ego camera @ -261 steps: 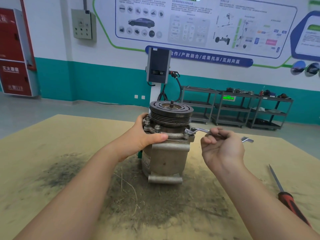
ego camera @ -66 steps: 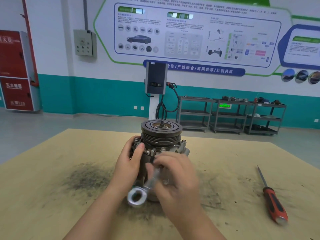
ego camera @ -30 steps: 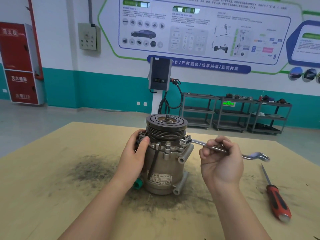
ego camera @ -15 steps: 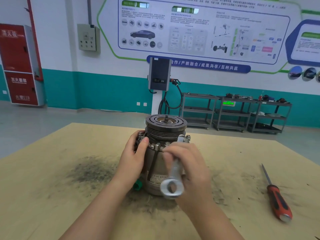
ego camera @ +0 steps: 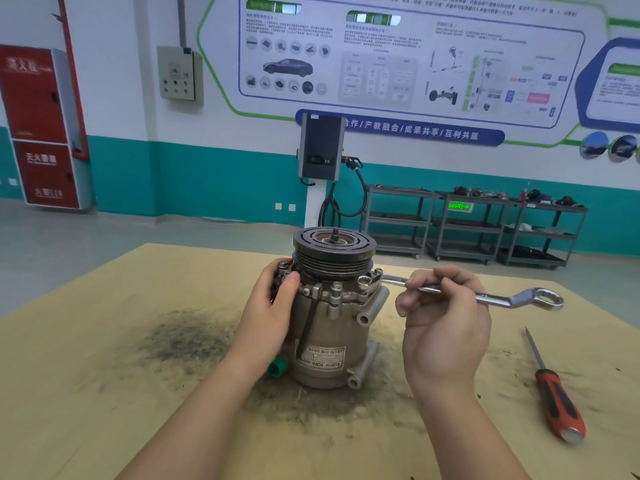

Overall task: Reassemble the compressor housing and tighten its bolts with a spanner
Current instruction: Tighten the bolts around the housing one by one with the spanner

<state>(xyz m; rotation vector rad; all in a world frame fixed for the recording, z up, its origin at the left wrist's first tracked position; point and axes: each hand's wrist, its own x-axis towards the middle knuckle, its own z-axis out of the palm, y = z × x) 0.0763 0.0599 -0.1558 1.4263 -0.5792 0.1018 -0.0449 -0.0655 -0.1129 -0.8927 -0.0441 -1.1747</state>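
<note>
- Compressor: stands upright near the middle of the counter, on a dark, sooty patch; a printed label faces the camera low on its cylindrical metal body.
- Pulley: dark grooved disc forming the top of the compressor, with a short threaded shaft rising from its centre.
- Bolts: several heads visible around the flange just below the pulley.
- Left hand: wrapped around the upper left side of the compressor, thumb lying on the flange, fingers curled behind the body and gripping it.
- Right hand: palm turned toward the camera, fingers curled over the shank of the spanner and pinching it near mid-length.
- Spanner: bright double-ended ring type, held roughly level; its left ring sits on a bolt at the right side of the flange, its right ring projects free beyond the hand.
- Green cap: small plastic piece at the lower left of the compressor base, just beside the left wrist.
- Screwdriver: red and black handle, lying flat on the counter well to the right, blade pointing away from the camera.
- Background: shelving trolleys and a wall-mounted charging unit against a teal and white wall.
</note>
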